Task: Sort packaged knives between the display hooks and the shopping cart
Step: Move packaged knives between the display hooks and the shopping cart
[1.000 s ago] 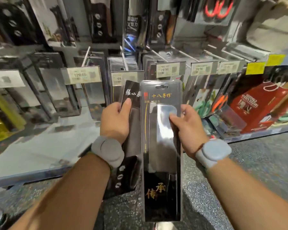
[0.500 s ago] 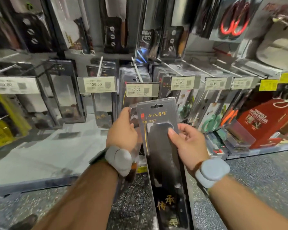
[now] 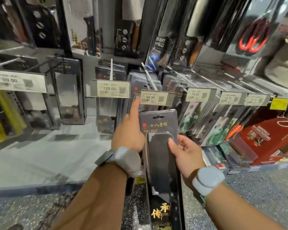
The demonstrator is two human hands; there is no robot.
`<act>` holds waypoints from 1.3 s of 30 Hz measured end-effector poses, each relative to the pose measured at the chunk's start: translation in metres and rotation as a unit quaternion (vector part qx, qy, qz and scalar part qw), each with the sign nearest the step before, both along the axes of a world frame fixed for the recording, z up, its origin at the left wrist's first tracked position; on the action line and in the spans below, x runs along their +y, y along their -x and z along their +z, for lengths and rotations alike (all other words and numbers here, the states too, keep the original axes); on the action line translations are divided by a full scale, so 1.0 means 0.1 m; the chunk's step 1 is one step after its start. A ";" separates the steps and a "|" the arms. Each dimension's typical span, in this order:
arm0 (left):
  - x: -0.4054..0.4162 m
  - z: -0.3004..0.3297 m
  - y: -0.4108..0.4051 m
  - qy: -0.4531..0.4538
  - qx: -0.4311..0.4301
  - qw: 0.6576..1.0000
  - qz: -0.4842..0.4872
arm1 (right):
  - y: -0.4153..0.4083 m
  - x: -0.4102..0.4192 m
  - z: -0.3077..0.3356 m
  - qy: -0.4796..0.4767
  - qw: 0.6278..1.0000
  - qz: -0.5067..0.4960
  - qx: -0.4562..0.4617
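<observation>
A packaged cleaver (image 3: 158, 128) in black card with gold lettering stands upright in the middle; my right hand (image 3: 184, 153) grips its right edge with the thumb on the front. Its hang hole sits just below the 49.90 price tag (image 3: 156, 97) at the tip of a display hook (image 3: 150, 78) that carries several like packages. My left hand (image 3: 128, 135) is beside the package's left edge, index finger stretched up to the tag's left end. A second dark package (image 3: 130, 185) shows only as a strip below that wrist, apparently held. No shopping cart is in view.
Neighbouring hooks carry packaged knives, with a 129.00 tag (image 3: 110, 88) left and a 79.90 tag (image 3: 198, 94) right. Scissor packs (image 3: 214, 135) and a red box (image 3: 269, 135) fill the lower right. A pale shelf base (image 3: 40, 155) lies left, speckled floor (image 3: 256, 188) below.
Both hands have moved forward and up toward the 49.90 hook, bringing the cleaver package close under its tag. My left index finger has stretched up to the tag.
</observation>
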State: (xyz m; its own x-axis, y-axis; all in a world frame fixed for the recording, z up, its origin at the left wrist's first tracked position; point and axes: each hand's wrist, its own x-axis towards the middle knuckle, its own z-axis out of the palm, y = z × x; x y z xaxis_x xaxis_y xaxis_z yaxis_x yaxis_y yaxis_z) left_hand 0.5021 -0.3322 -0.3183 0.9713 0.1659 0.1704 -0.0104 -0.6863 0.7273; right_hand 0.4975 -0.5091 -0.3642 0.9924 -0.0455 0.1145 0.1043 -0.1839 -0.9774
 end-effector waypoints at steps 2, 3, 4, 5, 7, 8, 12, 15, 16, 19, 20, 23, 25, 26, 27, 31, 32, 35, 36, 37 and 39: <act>0.03 -0.04 -0.02 -0.004 0.013 1.000 -0.001 | -0.03 0.04 -0.01 0.018 1.000 -0.014 0.006; 0.03 -0.04 -0.04 -0.012 0.018 1.000 0.000 | -0.06 0.05 -0.01 0.014 1.000 -0.022 0.011; 0.03 -0.05 -0.04 -0.020 0.026 0.999 -0.003 | -0.07 0.06 -0.02 0.009 1.000 -0.024 0.012; 0.04 -0.05 -0.03 -0.026 0.030 0.999 -0.007 | -0.09 0.08 -0.02 0.008 1.000 -0.025 0.011; 0.02 -0.05 -0.03 -0.037 0.033 0.999 -0.016 | -0.12 0.10 -0.02 0.009 0.999 -0.030 0.014; 0.02 -0.05 -0.02 -0.039 0.032 0.999 -0.017 | -0.13 0.10 -0.01 0.001 1.000 -0.024 0.014; 0.03 -0.08 0.02 -0.056 0.037 0.998 -0.018 | -0.16 0.09 -0.01 0.025 1.000 -0.008 0.014; -0.02 -0.08 0.04 -0.060 0.032 0.998 -0.009 | -0.17 0.08 -0.04 0.034 0.999 -0.004 0.011; -0.04 -0.07 0.04 -0.060 0.027 0.998 -0.008 | -0.17 0.08 -0.05 0.026 1.000 -0.003 0.015; -0.08 -0.05 0.01 -0.060 0.010 0.998 -0.003 | -0.22 0.09 -0.08 0.021 0.999 -0.017 0.020; -0.08 -0.03 0.00 -0.061 0.006 0.998 0.002 | -0.25 0.08 -0.10 0.015 0.999 -0.023 0.026; -0.05 0.03 -0.03 -0.061 -0.013 0.998 0.008 | -0.35 0.10 -0.10 0.003 1.000 -0.001 0.026; -0.02 0.08 -0.06 -0.059 -0.032 0.998 0.011 | -0.39 0.13 -0.03 -0.014 1.000 0.002 0.025; 0.00 0.11 -0.07 -0.059 -0.037 0.997 0.012 | -0.39 0.17 0.03 -0.027 0.999 0.010 0.020; 0.01 0.13 -0.08 -0.060 -0.041 0.997 0.014 | -0.39 0.19 0.08 -0.040 0.999 0.018 0.015; 0.02 0.15 -0.11 -0.067 -0.045 0.997 0.017 | -0.41 0.22 0.17 -0.050 0.999 0.018 0.002; 0.01 0.14 -0.12 -0.067 -0.042 0.997 0.016 | -0.41 0.22 0.17 -0.047 0.999 0.013 -0.004; -0.01 0.10 -0.14 -0.066 -0.029 0.997 0.009 | -0.46 0.26 0.15 -0.034 0.999 -0.008 -0.008; -0.01 0.10 -0.13 -0.066 -0.030 0.997 0.008 | -0.48 0.27 0.16 -0.031 0.999 -0.019 -0.008; -0.01 0.11 -0.14 -0.065 -0.032 0.997 0.007 | -0.51 0.27 0.17 -0.027 0.999 -0.031 -0.010; 0.00 0.14 -0.14 -0.063 -0.037 0.997 0.007 | -0.57 0.30 0.21 -0.006 0.999 -0.045 -0.014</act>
